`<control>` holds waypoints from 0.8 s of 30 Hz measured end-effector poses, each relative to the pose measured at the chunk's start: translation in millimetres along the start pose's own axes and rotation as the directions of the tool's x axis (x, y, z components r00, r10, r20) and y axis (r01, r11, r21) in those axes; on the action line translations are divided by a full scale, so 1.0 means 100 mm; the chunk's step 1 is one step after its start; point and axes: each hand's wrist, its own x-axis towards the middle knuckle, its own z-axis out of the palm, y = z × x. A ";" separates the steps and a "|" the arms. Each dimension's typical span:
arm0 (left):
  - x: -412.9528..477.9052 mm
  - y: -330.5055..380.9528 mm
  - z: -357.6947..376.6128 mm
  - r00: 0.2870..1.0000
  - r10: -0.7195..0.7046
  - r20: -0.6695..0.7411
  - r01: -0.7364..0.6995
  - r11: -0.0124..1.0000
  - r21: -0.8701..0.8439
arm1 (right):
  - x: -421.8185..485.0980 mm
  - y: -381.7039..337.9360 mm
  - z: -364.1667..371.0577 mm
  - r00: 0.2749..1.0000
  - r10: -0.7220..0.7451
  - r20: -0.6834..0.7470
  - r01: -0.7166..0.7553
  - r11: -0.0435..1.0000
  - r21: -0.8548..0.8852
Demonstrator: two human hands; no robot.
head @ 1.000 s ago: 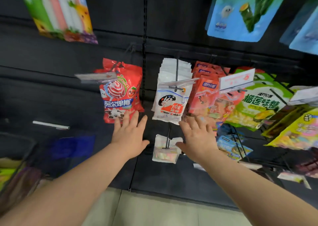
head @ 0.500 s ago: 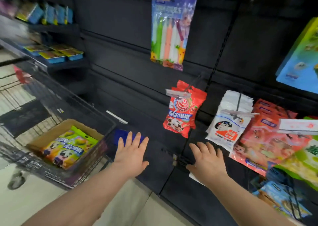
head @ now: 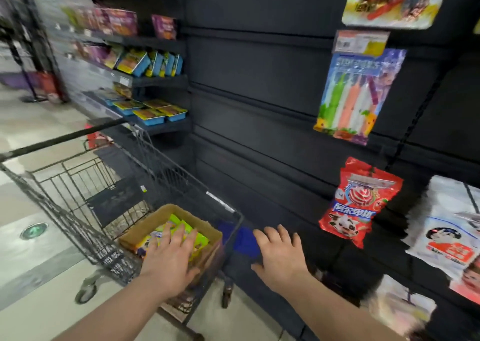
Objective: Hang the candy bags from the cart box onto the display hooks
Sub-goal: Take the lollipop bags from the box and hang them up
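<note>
Hovering at lower centre, the left hand [head: 168, 260] is spreading flat fingers over the yellow-green candy bags [head: 181, 230] lying in the cardboard box [head: 144, 229] inside the wire cart [head: 166, 174], gripping nothing. The right hand [head: 281, 256] is stretching straight-fingered and empty beside it. The bags are looking light, soft and slick, so pinching a top seam seems best. Box walls are crowding the lift; bare black panel [head: 259, 112] is lying left of the red lollipop bag [head: 359, 203].

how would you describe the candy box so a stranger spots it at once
Find the wire shopping cart standing left of the dark display wall. Low in its basket, where the left hand reaches, sits an open cardboard box. It is plain brown, unlike the printed blue packs on the shelves behind, and holds yellow-green candy bags.
</note>
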 end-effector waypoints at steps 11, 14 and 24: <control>0.37 -1.01 0.15 0.999 -0.031 0.011 0.032 0.999 -0.025 | 0.69 -1.02 0.06 0.995 -0.057 0.078 0.058 0.998 -0.009; 0.55 -1.14 0.17 0.999 -0.043 0.033 0.045 0.998 -0.045 | 0.96 -1.12 0.10 0.992 -0.074 0.098 0.076 0.997 -0.013; 1.42 -1.55 0.21 0.986 -0.105 0.127 0.103 0.994 0.020 | 2.10 -1.32 0.14 0.970 -0.176 0.169 0.168 0.984 0.061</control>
